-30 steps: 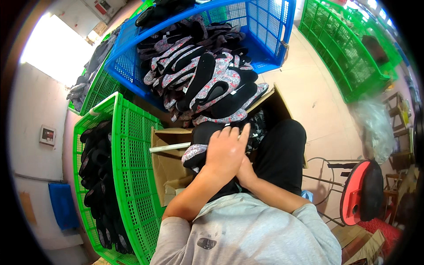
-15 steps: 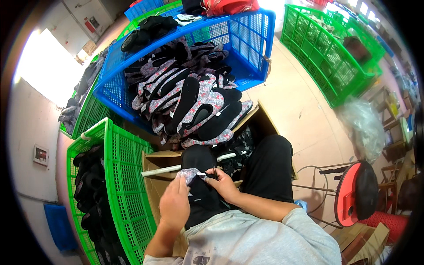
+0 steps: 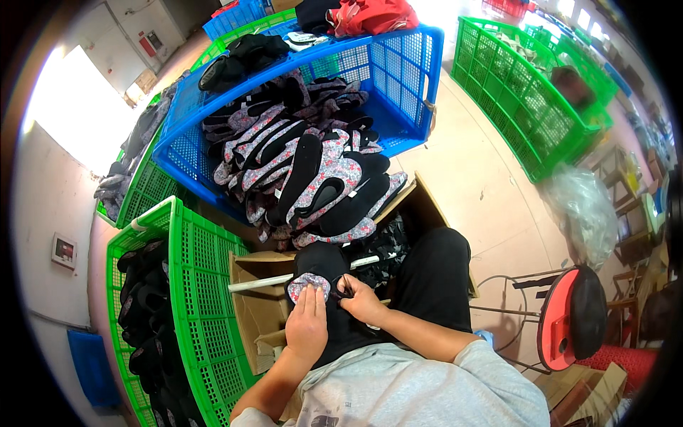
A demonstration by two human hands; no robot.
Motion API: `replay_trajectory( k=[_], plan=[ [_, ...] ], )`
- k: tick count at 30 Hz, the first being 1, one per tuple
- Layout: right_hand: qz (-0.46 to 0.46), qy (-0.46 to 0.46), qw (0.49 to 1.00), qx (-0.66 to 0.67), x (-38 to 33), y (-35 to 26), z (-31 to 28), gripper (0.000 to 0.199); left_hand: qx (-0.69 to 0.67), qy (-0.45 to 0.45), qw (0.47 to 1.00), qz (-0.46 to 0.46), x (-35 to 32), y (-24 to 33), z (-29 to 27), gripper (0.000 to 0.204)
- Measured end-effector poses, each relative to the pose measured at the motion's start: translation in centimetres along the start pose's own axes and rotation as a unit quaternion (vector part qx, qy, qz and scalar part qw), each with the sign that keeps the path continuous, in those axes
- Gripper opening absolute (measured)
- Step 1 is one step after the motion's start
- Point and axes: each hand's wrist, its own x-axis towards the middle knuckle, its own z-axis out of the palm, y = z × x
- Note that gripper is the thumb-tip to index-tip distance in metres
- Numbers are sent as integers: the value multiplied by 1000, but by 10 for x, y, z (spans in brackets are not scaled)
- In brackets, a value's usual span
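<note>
While seated over an open cardboard box [image 3: 260,313], the person works a black slipper upper [image 3: 320,267] with floral lining on the lap, just right of that box. Left of the box: a green mesh crate [image 3: 206,299] holding dark pieces [image 3: 146,313], its near wall touching the cardboard. A white rod [image 3: 267,282] lies across the box top and passes behind the slipper upper.

Left hand [image 3: 307,324]: flat, fingers stretched out and together, palm pressing down on the upper's lower edge; grips nothing, just pins it.

Right hand [image 3: 363,302]: right of the box, fingers curled in tight around small black scissors [image 3: 343,292], tips at the floral edge. Whether the blades are parted I cannot tell.

Above the box: a blue crate [image 3: 398,78] heaped with floral and black uppers [image 3: 306,178], the heap spilling toward the box. Far right of the box: a red-and-black stool [image 3: 569,317], then green crates [image 3: 526,92] well apart.
</note>
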Motion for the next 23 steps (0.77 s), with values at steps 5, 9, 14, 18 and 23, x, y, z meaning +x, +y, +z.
replay_trajectory(
  k=[5, 9, 14, 18, 23],
  plan=[
    [-20, 7, 1000, 19, 1, 0, 3, 23, 24, 33, 999, 5, 8, -6, 14, 45],
    [14, -5, 997, 74, 3, -2, 1, 25, 7, 67, 998, -7, 17, -10, 20, 44],
    [25, -11, 999, 42, -1, -15, 5, 23, -19, 95, 994, -42, 22, -20, 25, 43],
    [37, -7, 999, 37, 0, -19, 7, 23, -52, 103, 991, -72, 39, -31, 29, 34],
    [43, 3, 998, 36, 6, -35, 8, 23, -111, 103, 984, -92, 53, -46, 39, 33]
  ],
)
